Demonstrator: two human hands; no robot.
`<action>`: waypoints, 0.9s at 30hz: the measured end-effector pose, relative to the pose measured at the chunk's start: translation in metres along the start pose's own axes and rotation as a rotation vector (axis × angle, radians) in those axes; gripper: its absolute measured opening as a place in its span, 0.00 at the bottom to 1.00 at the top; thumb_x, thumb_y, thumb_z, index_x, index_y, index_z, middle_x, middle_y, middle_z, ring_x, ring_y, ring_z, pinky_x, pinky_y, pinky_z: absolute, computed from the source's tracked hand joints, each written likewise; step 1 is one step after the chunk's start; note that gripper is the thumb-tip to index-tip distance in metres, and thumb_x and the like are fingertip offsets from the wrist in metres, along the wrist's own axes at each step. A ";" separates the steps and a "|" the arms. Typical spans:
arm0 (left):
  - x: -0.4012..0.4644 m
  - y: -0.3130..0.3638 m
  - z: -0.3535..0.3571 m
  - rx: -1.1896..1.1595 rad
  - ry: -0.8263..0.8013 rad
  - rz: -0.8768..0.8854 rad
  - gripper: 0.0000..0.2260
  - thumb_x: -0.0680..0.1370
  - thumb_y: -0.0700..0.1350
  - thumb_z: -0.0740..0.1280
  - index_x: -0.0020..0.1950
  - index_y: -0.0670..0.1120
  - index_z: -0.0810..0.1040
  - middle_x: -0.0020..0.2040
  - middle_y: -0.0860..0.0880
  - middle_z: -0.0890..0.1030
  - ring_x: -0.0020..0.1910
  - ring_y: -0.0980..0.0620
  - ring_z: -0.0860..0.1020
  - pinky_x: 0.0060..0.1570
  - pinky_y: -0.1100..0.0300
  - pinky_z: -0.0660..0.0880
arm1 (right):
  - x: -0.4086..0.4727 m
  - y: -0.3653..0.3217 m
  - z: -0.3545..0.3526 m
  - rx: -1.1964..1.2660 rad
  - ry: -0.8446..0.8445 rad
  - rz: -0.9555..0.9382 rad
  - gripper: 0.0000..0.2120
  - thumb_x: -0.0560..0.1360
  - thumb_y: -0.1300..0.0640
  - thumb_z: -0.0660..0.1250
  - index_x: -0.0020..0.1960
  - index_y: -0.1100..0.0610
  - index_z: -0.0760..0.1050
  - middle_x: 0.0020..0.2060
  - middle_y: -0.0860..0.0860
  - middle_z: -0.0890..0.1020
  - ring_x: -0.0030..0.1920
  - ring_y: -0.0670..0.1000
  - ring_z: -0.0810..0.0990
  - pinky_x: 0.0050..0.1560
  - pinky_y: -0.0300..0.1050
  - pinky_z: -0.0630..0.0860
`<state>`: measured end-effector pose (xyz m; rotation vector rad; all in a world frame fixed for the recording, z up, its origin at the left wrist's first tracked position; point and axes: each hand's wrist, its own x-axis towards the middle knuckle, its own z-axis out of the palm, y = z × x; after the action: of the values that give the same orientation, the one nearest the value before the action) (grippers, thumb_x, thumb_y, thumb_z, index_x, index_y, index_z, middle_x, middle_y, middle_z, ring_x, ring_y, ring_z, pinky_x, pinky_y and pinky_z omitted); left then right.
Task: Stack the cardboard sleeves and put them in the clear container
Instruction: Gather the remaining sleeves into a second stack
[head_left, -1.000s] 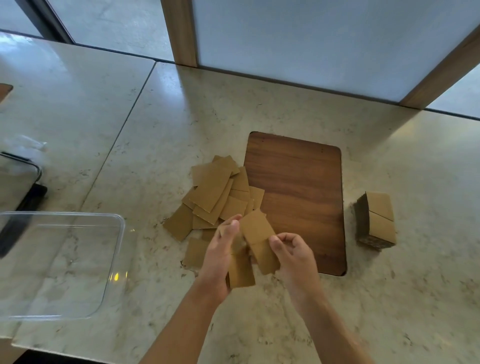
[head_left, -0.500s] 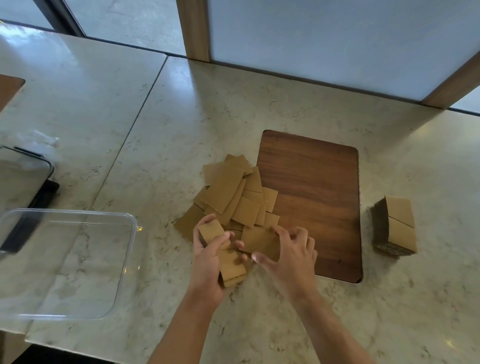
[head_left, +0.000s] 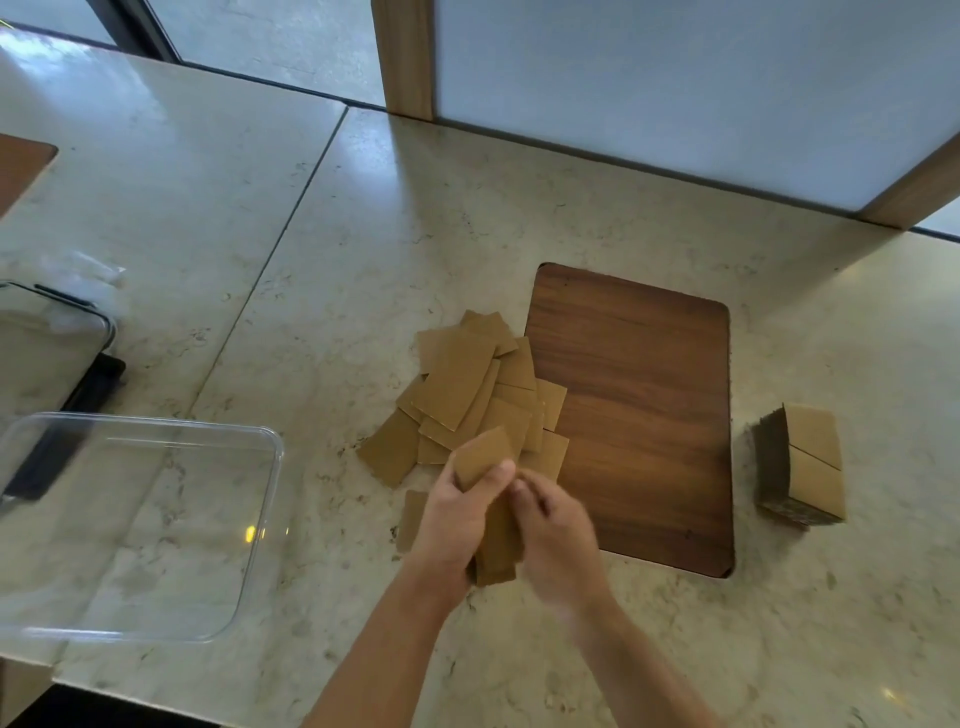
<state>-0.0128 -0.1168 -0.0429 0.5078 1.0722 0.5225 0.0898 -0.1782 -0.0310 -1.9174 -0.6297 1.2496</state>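
Note:
A loose pile of flat brown cardboard sleeves (head_left: 470, 384) lies on the marble counter, overlapping the left edge of a wooden board (head_left: 644, 415). My left hand (head_left: 457, 519) is shut on a small stack of sleeves (head_left: 496, 540) held upright just in front of the pile. My right hand (head_left: 558, 540), blurred, presses against the stack's right side with fingers curled. One sleeve (head_left: 410, 519) lies flat left of my left hand. A neat stack of sleeves (head_left: 805, 467) stands right of the board. The clear container (head_left: 260, 525) sits at the left, with nothing in it.
A second clear lid or tray (head_left: 52, 332) with a dark object (head_left: 98, 379) under it lies at the far left. Another wooden board's corner (head_left: 21, 166) shows at the left edge. The counter's front edge runs below the container.
My right hand has left the pile and come against the stack in my left hand. The stack now looks squared up between both hands. The camera moved slightly.

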 end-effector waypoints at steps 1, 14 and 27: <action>0.000 0.001 -0.003 -0.040 0.001 -0.003 0.15 0.82 0.44 0.69 0.68 0.55 0.80 0.56 0.40 0.87 0.54 0.40 0.87 0.50 0.46 0.85 | -0.001 0.002 0.007 -0.173 -0.003 -0.084 0.13 0.87 0.50 0.58 0.64 0.47 0.80 0.52 0.47 0.77 0.56 0.48 0.78 0.57 0.42 0.77; -0.022 -0.014 -0.086 0.183 0.426 0.282 0.14 0.79 0.43 0.72 0.56 0.63 0.80 0.31 0.40 0.82 0.27 0.41 0.80 0.30 0.47 0.82 | 0.009 0.018 0.045 -0.975 -0.067 -0.325 0.34 0.71 0.36 0.74 0.73 0.45 0.69 0.62 0.45 0.73 0.64 0.51 0.70 0.66 0.47 0.65; -0.017 0.007 -0.057 -0.086 0.027 0.112 0.23 0.73 0.61 0.77 0.65 0.56 0.80 0.54 0.41 0.87 0.47 0.40 0.87 0.39 0.48 0.84 | 0.005 -0.003 0.036 0.211 -0.016 0.088 0.16 0.86 0.49 0.60 0.52 0.51 0.85 0.45 0.56 0.88 0.48 0.60 0.85 0.49 0.62 0.83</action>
<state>-0.0722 -0.1139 -0.0492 0.4881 1.0461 0.6731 0.0587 -0.1606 -0.0403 -1.7773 -0.4070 1.3316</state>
